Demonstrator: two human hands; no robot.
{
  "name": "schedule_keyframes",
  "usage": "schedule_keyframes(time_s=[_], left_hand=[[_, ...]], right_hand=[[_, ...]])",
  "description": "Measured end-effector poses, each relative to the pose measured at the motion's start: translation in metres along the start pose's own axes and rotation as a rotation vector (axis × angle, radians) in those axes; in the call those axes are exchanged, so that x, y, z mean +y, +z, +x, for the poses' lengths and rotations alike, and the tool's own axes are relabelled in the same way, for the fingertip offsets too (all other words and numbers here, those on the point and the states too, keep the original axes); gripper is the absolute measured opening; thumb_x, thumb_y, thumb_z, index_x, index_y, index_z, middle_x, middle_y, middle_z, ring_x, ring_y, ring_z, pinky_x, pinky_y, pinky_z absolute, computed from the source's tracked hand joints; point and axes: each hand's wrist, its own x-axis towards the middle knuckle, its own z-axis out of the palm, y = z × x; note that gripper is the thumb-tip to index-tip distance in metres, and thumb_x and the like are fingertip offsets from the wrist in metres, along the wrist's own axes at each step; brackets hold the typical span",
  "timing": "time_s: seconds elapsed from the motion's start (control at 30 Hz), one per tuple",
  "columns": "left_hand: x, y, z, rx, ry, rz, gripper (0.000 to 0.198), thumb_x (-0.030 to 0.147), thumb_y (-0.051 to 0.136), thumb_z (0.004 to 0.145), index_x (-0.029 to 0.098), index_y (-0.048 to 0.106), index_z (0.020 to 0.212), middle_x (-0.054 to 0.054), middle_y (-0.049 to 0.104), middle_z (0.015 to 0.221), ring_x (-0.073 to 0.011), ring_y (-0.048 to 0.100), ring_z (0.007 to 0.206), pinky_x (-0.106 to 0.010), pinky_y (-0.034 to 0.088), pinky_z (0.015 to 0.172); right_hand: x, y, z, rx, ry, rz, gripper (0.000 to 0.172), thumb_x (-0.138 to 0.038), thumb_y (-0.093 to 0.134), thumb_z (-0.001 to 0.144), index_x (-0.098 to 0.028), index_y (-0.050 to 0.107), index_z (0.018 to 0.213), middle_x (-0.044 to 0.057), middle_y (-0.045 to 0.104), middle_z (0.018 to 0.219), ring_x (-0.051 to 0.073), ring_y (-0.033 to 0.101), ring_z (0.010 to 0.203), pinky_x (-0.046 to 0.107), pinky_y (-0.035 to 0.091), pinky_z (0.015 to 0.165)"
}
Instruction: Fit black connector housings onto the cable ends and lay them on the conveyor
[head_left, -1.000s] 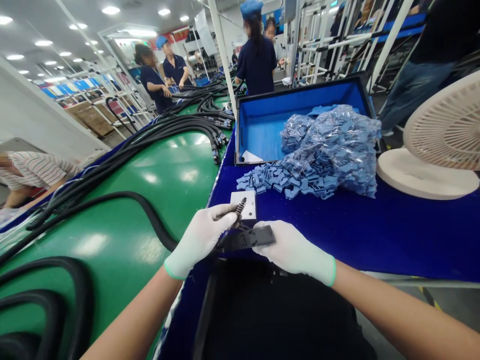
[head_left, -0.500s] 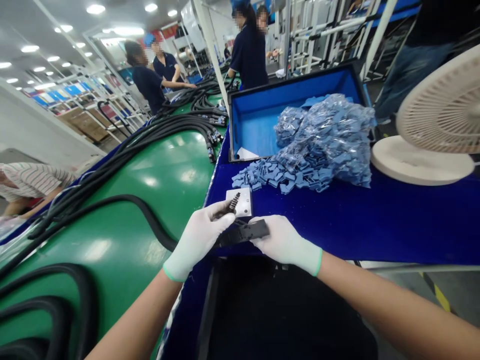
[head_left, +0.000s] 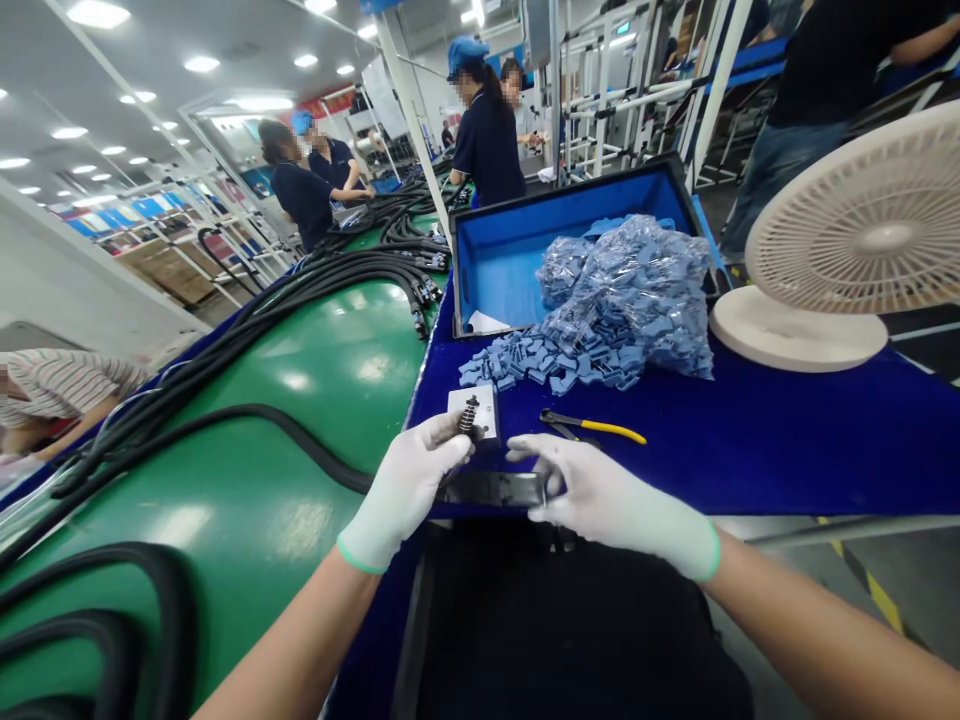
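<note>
My left hand (head_left: pixel 405 480), in a white glove, is closed with thumb and fingers pinching a small black ribbed connector (head_left: pixel 469 415) with light bands, held upright. A thick black cable (head_left: pixel 322 450) runs up to this hand from the left. My right hand (head_left: pixel 592 490), also gloved, has its fingers apart around the right end of a flat glossy black piece (head_left: pixel 495 489); whether it touches the piece I cannot tell. Beyond the right hand, pliers with yellow handles (head_left: pixel 611 430) lie on the blue table. A white block (head_left: pixel 486 405) stands just behind the connector.
Loose blue plastic clips (head_left: pixel 517 360) and a clear bag of them (head_left: pixel 637 290) spill from a blue bin (head_left: pixel 491 250). A white fan (head_left: pixel 885 240) stands right. Black cables (head_left: pixel 247 320) cover much of the green table (head_left: pixel 315 370). Several people work beyond.
My right hand has moved right and its fingers have spread. The yellow-handled pliers now show on the table where none showed before. My left hand still holds the connector. The view has shifted slightly.
</note>
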Motion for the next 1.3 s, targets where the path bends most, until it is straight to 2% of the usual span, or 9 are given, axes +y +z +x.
schedule_keyframes(time_s=[0.1, 0.23, 0.37, 0.53, 0.7, 0.97, 1.07, 1.17, 1.3], left_hand=[[0.001, 0.005, -0.008, -0.003, 0.080, 0.138, 0.043, 0.028, 0.065, 0.092, 0.024, 0.065, 0.135, -0.006, 0.067, 0.133, -0.0261, 0.061, 0.123, -0.038, 0.046, 0.110], [-0.008, 0.005, -0.020, 0.002, 0.199, 0.346, 0.030, 0.027, 0.063, 0.096, 0.031, 0.071, 0.125, -0.002, 0.070, 0.126, -0.0234, 0.064, 0.117, -0.038, 0.048, 0.108], [-0.014, 0.005, -0.024, -0.089, 0.399, 0.481, 0.030, 0.021, 0.062, 0.098, 0.033, 0.072, 0.123, -0.003, 0.068, 0.120, -0.0221, 0.062, 0.114, -0.035, 0.049, 0.101], [-0.022, 0.014, -0.023, -0.082, 0.425, 0.627, 0.036, 0.014, 0.059, 0.098, 0.029, 0.068, 0.130, -0.004, 0.063, 0.104, -0.0185, 0.061, 0.094, -0.030, 0.051, 0.082], [-0.033, 0.016, -0.021, -0.105, 0.637, 0.809, 0.033, 0.014, 0.052, 0.100, 0.025, 0.068, 0.127, -0.007, 0.063, 0.100, -0.0187, 0.058, 0.083, -0.031, 0.045, 0.069], [-0.033, 0.016, 0.002, -0.108, 0.062, 0.250, 0.098, 0.016, 0.080, 0.075, 0.029, 0.031, 0.159, -0.001, 0.066, 0.105, -0.0204, 0.064, 0.088, -0.036, 0.054, 0.084], [-0.032, 0.021, -0.001, 0.029, 0.177, 0.400, 0.074, 0.021, 0.077, 0.081, 0.028, 0.050, 0.149, -0.003, 0.068, 0.105, -0.0234, 0.065, 0.095, -0.038, 0.052, 0.090], [-0.036, 0.027, -0.019, 0.180, 0.365, 0.596, 0.023, 0.033, 0.076, 0.087, 0.027, 0.075, 0.109, -0.007, 0.070, 0.097, -0.0262, 0.065, 0.091, -0.041, 0.051, 0.089], [-0.049, 0.032, -0.041, 0.074, -0.010, 0.052, 0.024, 0.042, 0.069, 0.092, 0.026, 0.074, 0.108, -0.008, 0.072, 0.105, -0.0284, 0.068, 0.097, -0.043, 0.057, 0.090]], right_hand=[[-0.007, 0.012, 0.004, 0.033, -0.010, 0.335, 0.055, -0.008, 0.072, 0.080, -0.025, 0.061, 0.131, 0.003, 0.066, 0.130, 0.021, 0.063, 0.118, 0.035, 0.048, 0.106], [-0.010, 0.019, 0.010, 0.114, 0.059, 0.431, 0.038, -0.012, 0.071, 0.083, -0.022, 0.064, 0.120, 0.003, 0.069, 0.119, 0.020, 0.065, 0.111, 0.035, 0.051, 0.101], [-0.006, 0.022, 0.013, 0.133, 0.107, 0.498, 0.056, -0.020, 0.083, 0.077, -0.023, 0.061, 0.129, 0.005, 0.070, 0.119, 0.023, 0.067, 0.108, 0.037, 0.053, 0.097], [0.000, 0.031, 0.016, 0.095, 0.058, 0.596, 0.082, -0.016, 0.080, 0.080, -0.023, 0.041, 0.152, 0.007, 0.066, 0.126, 0.023, 0.064, 0.116, 0.039, 0.049, 0.106], [0.000, 0.026, 0.019, 0.002, 0.015, 0.639, 0.082, -0.005, 0.073, 0.075, -0.021, 0.043, 0.150, 0.007, 0.066, 0.120, 0.023, 0.064, 0.109, 0.040, 0.051, 0.101], [-0.002, 0.029, 0.016, 0.102, 0.074, 0.677, 0.076, 0.002, 0.069, 0.066, -0.022, 0.055, 0.136, 0.005, 0.067, 0.118, 0.023, 0.063, 0.108, 0.039, 0.050, 0.099], [0.006, 0.038, 0.020, 0.190, 0.180, 0.769, 0.061, -0.004, 0.074, 0.065, -0.021, 0.061, 0.122, 0.005, 0.069, 0.109, 0.023, 0.065, 0.098, 0.036, 0.055, 0.085], [0.007, 0.045, 0.023, 0.319, 0.252, 0.850, 0.046, -0.014, 0.081, 0.066, -0.019, 0.064, 0.108, 0.006, 0.071, 0.107, 0.023, 0.068, 0.095, 0.036, 0.058, 0.083], [-0.011, 0.058, 0.013, 0.466, 0.355, 0.902, 0.044, -0.021, 0.081, 0.072, -0.022, 0.061, 0.111, 0.006, 0.071, 0.111, 0.022, 0.070, 0.091, 0.035, 0.059, 0.081]])
